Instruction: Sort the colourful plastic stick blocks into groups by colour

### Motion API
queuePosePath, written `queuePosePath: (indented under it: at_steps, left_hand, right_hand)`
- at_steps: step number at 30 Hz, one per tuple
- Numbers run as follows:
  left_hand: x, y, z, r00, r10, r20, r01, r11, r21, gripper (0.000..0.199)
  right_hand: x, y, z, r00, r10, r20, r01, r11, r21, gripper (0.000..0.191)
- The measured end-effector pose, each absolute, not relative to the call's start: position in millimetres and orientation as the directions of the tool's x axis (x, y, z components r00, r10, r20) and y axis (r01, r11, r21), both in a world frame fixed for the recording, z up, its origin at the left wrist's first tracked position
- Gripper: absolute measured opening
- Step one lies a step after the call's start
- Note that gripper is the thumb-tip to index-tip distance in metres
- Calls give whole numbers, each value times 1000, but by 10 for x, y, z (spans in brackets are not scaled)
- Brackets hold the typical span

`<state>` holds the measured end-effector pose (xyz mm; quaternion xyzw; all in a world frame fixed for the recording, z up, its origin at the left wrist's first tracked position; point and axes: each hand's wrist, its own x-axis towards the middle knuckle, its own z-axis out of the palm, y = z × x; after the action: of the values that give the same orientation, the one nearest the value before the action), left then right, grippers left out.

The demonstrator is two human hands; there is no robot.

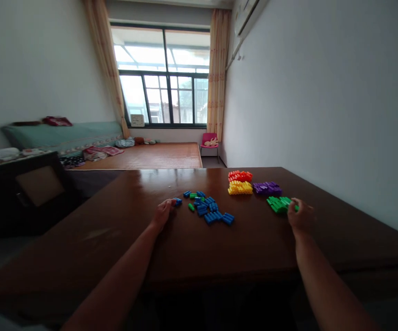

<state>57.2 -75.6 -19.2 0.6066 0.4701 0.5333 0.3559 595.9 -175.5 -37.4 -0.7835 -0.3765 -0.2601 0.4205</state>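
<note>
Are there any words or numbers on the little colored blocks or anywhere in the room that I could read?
None can be read.
Blue blocks by the left hand: no marks show.
Green blocks under the right hand: no marks show.
Small white sign on the windowsill: too blurred to read.

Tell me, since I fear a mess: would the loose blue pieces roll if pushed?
Probably. The blue pieces look like short rounded plastic tubes lying loose on the smooth, shiny table, so they would likely roll or slide. They seem small, stiff and light.
</note>
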Motion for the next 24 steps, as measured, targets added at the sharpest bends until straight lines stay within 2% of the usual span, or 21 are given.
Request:
queuePosePath:
  at_steps: [3,6,9,12,15,20,24]
  left_hand:
    - [578,-742,-186,47,929,366,364,-358,860,45]
    - [603,-745,-136,154,917,368,613,-381,692,26]
    - [706,-767,-78,227,894,386,725,-420,546,27]
    - [899,-804,-56,369,792,486,697,-582,419,34]
    - [1099,-842,-77,518,688,508,631,-709,316,41]
    - [1188,-875,-127,608,681,409,615,-729,301,54]
    - [1085,-885,-120,584,688,431,624,-720,305,39]
  right_hand:
    - [5936,-1746,-387,533,359,766,840,-337,-426,36]
    - [5889,-1738,-382,450,378,809,886,-301,-353,35]
    - [5857,-1732,-376,403,390,828,908,-283,-309,35]
    - [5850,-1727,-379,366,411,835,923,-273,-270,35]
    - [5859,-1715,-395,324,448,833,938,-268,-221,35]
    - [5904,-1695,-430,270,494,826,953,-262,-155,34]
    - [5879,-1697,-394,203,524,827,972,-207,-107,33]
